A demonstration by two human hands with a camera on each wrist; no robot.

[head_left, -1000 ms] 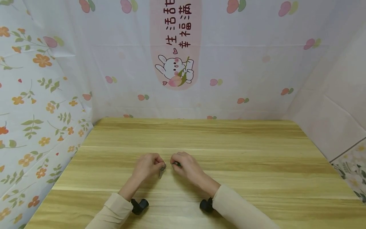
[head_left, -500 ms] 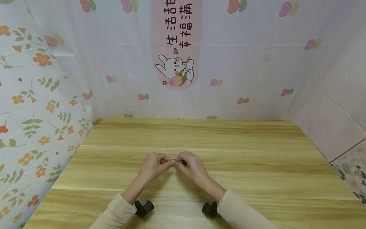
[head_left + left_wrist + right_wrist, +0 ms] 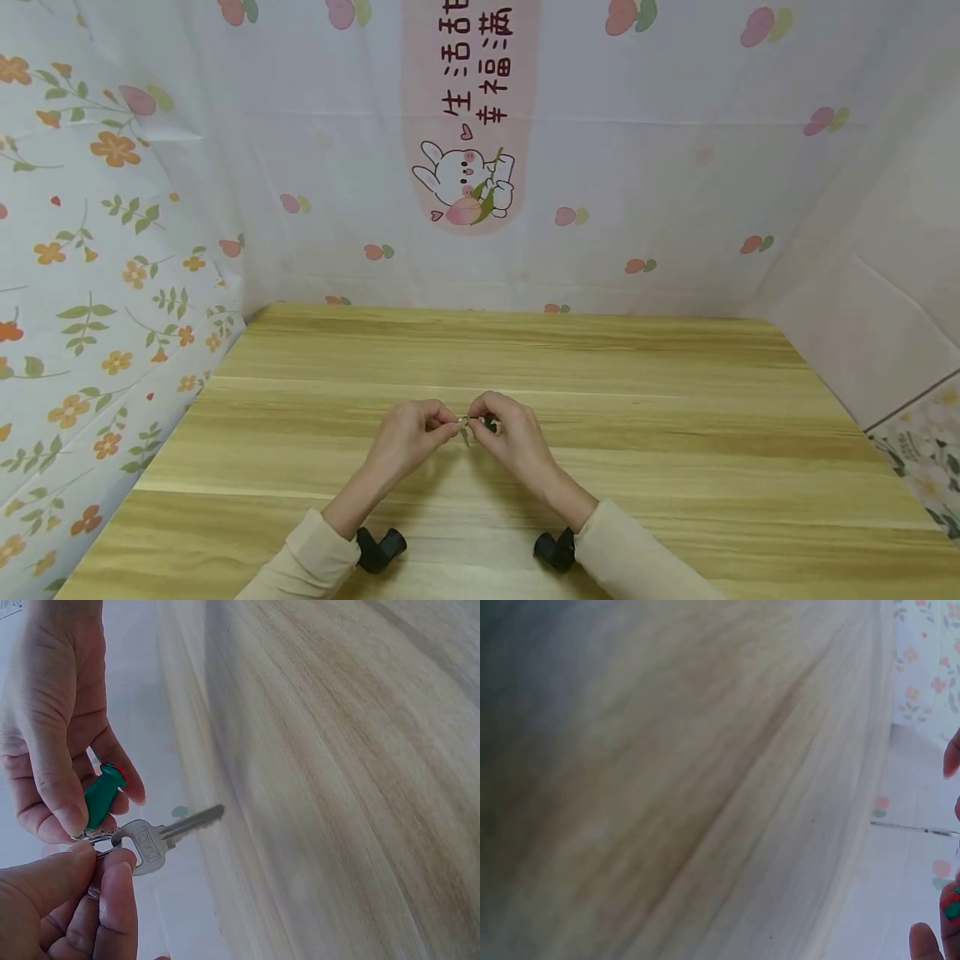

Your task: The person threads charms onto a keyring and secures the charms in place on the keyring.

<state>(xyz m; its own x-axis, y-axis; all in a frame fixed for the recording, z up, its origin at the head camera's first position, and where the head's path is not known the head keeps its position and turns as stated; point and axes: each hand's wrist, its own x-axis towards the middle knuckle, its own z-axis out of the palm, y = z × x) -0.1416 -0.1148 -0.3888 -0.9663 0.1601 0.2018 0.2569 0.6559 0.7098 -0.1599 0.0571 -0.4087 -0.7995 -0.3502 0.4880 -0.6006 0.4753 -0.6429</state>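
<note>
Above the wooden table (image 3: 675, 400), the left hand (image 3: 408, 433) pinches one silver key (image 3: 161, 836) while the right hand (image 3: 513, 433) grips one green charm (image 3: 100, 797).

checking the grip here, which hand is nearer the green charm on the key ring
Right. The right hand holds the green charm; the left hand pinches the ring beside the silver key.

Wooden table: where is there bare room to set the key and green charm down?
The wooden table lies bare left, right and beyond the hands, up to the patterned cloth. Crowded only mid-table, where left hand and right hand pinch the key and green charm.
</note>
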